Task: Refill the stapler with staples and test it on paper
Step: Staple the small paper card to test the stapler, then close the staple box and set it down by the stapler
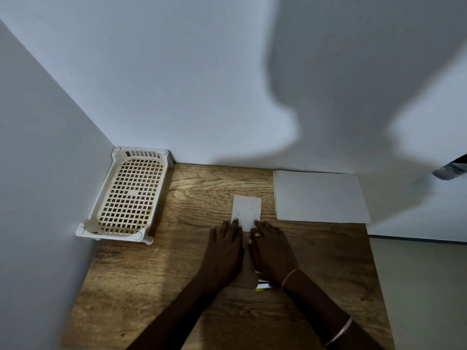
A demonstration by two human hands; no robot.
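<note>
- We see both hands lying flat, fingers together, on a narrow slip of paper [246,210] in the middle of a wooden desk [151,286]: left hand [223,251] and right hand [273,251] side by side, likely pinning or smoothing it.
- Neither hand clamps anything.
- No stapler shows; a small yellow-and-white object [262,284] peeks out under the right wrist, too hidden to name.
- A paper stack [319,197] waits to the right; a white basket [126,195] sits in the left corner.
- Faint marks on the slip are unreadable.
</note>
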